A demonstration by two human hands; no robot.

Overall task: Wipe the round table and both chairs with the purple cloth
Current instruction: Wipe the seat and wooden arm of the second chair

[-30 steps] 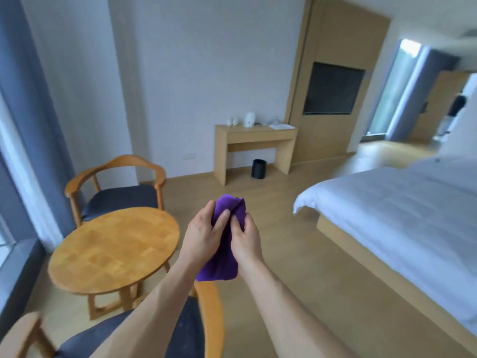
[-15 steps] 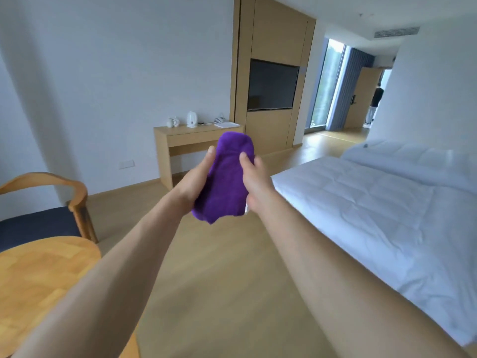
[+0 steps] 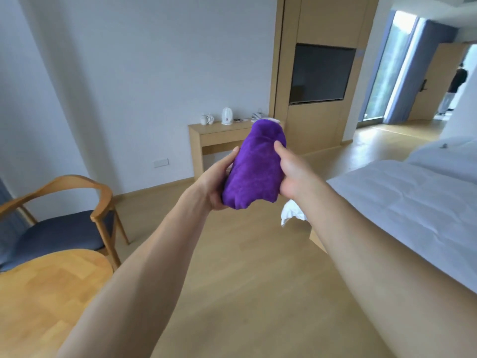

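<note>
Head view: my left hand (image 3: 215, 183) and right hand (image 3: 294, 174) clasp the bunched purple cloth (image 3: 254, 166) midair, right of the bench (image 3: 38, 293); wiping with it wadded risks missed patches.

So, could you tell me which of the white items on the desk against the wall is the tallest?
The white kettle, standing in the middle of the desk; the small teapot to its left and the phone to its right sit lower.

No readable text, labels, brands or numbers anywhere. Kettle (image 3: 227, 116) on the desk (image 3: 219, 130) carries a small red mark, too small and blurred to read.
</note>
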